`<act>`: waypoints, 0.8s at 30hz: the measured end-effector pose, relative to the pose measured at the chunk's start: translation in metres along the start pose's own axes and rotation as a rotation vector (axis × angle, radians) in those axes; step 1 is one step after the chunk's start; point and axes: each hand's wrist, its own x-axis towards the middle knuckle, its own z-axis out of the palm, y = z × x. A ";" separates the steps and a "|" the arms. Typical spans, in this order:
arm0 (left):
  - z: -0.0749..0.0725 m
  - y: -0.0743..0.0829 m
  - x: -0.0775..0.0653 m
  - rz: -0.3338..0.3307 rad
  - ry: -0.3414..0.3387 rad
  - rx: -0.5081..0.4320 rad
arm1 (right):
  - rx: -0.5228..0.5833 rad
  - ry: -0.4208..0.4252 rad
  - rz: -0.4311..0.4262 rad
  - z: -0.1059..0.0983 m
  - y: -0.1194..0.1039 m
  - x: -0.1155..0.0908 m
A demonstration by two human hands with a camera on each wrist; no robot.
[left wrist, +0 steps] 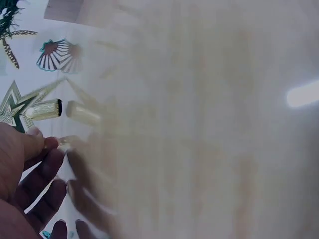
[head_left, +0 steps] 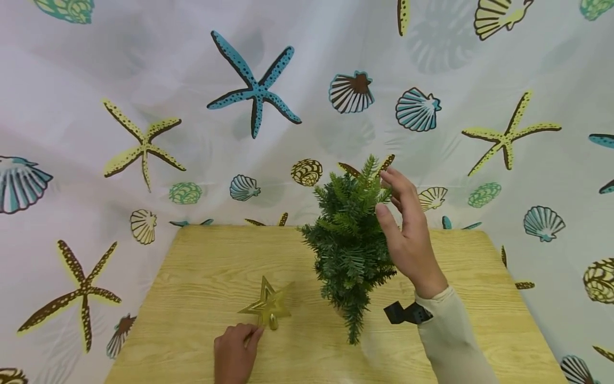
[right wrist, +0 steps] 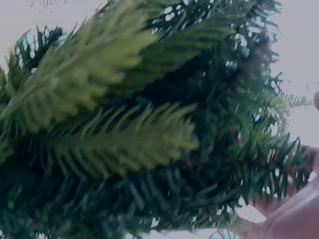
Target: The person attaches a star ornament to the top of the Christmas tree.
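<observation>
In the head view, a small artificial Christmas tree (head_left: 350,245) with dense green needles stands right of the middle of the table. My right hand (head_left: 413,242) is beside its upper right, fingers raised and spread from the thumb; needles overlap the fingers in the right wrist view, so firm contact is unclear. A gold star tree topper (head_left: 272,303) is left of the tree. With thumb and index finger, my left hand (head_left: 236,349) pinches the star's lower point. The left wrist view shows the star's ribbed gold socket (left wrist: 45,109), its dark open end facing away from the star.
Both hands are over a light wood-grain table (head_left: 201,266). A white curtain (head_left: 312,32) printed with starfish and shells surrounds its back and sides. A black camera mount (head_left: 408,313) sticks out from my right wrist, close to the tree's lower right.
</observation>
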 end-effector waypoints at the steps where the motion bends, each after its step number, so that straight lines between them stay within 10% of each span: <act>1: 0.000 0.000 0.000 0.009 0.016 -0.013 | -0.003 0.004 0.002 0.000 -0.001 0.002; 13: 0.004 0.004 -0.001 0.028 0.114 -0.219 | -0.017 0.052 -0.030 0.006 -0.012 0.020; 24: -0.007 0.019 0.001 -0.139 -0.046 -0.478 | -0.097 0.072 -0.052 0.016 -0.014 0.025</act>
